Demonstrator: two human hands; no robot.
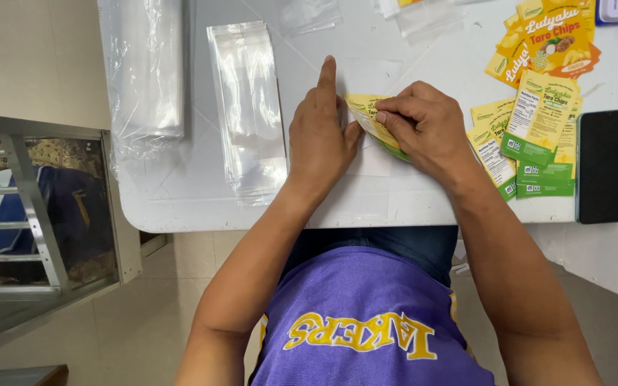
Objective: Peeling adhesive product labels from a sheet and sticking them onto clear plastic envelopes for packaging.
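Right grip (423, 121) slides yellow label (368, 114) into clear pouch (370, 161).

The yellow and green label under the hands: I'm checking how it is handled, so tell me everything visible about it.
The yellow and green label is a thin printed sheet, paper or sticker by its look, lying flat on the white table. It seems to rest on a clear bag, though the bag's edges are faint. The right hand covers most of it, fingertips pressing its edge; the left hand lies flat beside it, touching its left edge.
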